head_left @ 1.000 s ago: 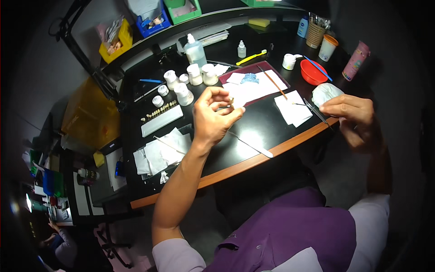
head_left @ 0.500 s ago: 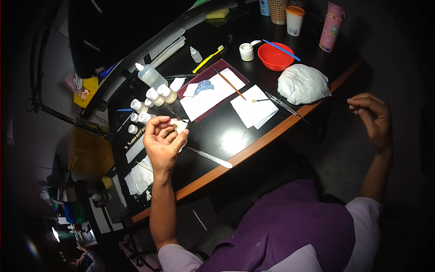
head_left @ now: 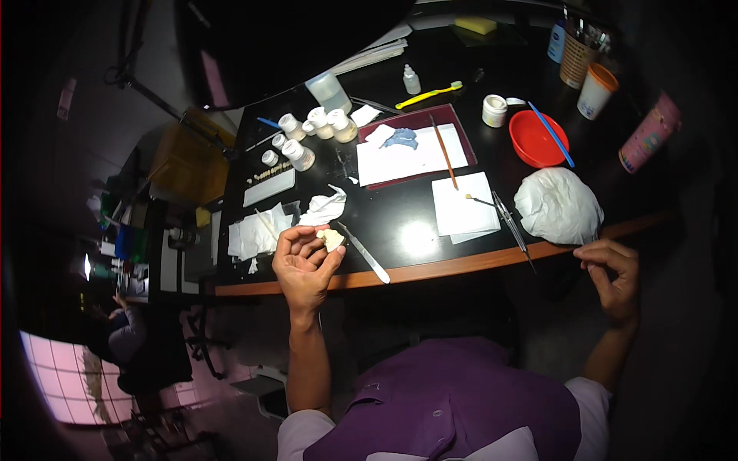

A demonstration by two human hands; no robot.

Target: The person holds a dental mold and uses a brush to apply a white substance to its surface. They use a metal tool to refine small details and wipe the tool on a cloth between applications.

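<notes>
Between the thumb and fingers of my left hand [head_left: 305, 278] is a small, irregular cream-coloured dental cast piece [head_left: 332, 240], held over the table's front edge. A scalpel with a pale handle [head_left: 367, 255] lies just right of it, and a crumpled white tissue [head_left: 324, 206] rests behind. Out past the front edge, my right hand [head_left: 617, 280] is raised with its fingers curled toward the thumb. Whatever it may pinch is too small to make out. Nearest to that hand is a white plastic-wrapped bundle [head_left: 559, 206].
Metal tweezers [head_left: 509, 219] and a white paper pad [head_left: 465, 206] lie left of the bundle. Farther back are a dark red tray [head_left: 459, 123], a brush [head_left: 444, 154], a red bowl [head_left: 530, 142], and a yellow toothbrush [head_left: 430, 94]. Several white-capped jars [head_left: 298, 155] stand at left.
The view has swung, so the table sits more level. My left hand still holds the cast piece, now lower by the front edge. My right hand has come closer to the white bundle.
</notes>
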